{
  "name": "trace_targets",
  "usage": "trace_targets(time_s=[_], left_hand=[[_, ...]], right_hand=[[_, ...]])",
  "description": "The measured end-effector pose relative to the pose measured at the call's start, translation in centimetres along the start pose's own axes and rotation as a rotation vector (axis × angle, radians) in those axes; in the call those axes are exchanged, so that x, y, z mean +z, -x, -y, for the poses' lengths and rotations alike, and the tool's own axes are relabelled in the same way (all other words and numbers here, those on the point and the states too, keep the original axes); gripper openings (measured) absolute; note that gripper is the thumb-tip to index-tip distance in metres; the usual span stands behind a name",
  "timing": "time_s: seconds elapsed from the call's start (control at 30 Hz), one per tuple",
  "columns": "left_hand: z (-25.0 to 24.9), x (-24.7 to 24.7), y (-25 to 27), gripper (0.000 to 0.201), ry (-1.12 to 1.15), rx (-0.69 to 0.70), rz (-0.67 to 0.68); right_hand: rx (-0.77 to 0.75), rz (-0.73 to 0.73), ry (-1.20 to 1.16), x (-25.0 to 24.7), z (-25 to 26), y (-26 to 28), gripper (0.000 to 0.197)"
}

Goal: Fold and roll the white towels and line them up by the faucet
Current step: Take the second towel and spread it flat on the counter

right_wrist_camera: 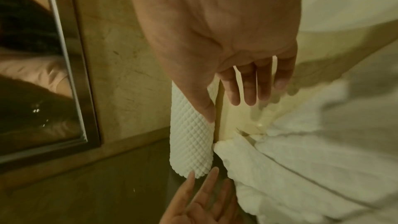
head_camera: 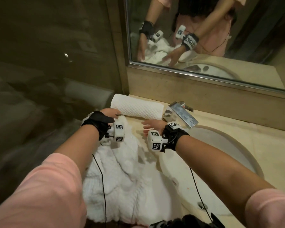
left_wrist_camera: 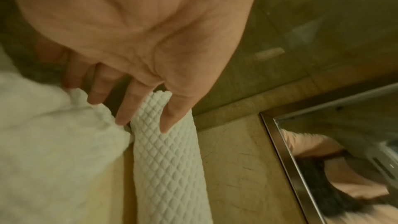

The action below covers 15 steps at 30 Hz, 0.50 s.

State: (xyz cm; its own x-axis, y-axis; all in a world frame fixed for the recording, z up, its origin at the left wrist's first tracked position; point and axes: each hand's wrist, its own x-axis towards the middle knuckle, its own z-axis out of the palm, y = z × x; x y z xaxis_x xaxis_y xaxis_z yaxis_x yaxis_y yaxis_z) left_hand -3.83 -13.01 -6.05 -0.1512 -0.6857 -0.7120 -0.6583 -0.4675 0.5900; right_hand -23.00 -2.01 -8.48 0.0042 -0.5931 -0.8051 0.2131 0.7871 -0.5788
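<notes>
Left grip [head_camera: 109,112] slack-fingered, touching rolled towel [head_camera: 136,107] end — right grip [head_camera: 152,125] slack, empty | roll's long axis follows worktop [head_camera: 237,137] back edge, faucet [head_camera: 181,113] just beside | loose towels [head_camera: 125,175] nearer front edge

We see white quilted rolled towel [head_camera: 136,107] lying by chrome faucet [head_camera: 182,113] | loose white fluffy towels [head_camera: 127,183] heaped on counter

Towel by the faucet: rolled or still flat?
Rolled: the towel is a tight cylinder beside the faucet, left hand touching its end.
</notes>
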Motion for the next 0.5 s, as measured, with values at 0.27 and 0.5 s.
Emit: trace_targets(time_s=[0.27, 0.5], left_hand=[[1.8, -0.2, 3.0, 0.045, -0.172, -0.081, 0.087], [3.3, -0.6, 3.2, 0.057, -0.444, -0.027, 0.094]], right_hand=[[-0.011, 0.046, 0.429, 2.2, -2.3, 0.5, 0.047], [0.036, 0.145, 0.759, 3.7, -3.9, 1.8, 0.040]])
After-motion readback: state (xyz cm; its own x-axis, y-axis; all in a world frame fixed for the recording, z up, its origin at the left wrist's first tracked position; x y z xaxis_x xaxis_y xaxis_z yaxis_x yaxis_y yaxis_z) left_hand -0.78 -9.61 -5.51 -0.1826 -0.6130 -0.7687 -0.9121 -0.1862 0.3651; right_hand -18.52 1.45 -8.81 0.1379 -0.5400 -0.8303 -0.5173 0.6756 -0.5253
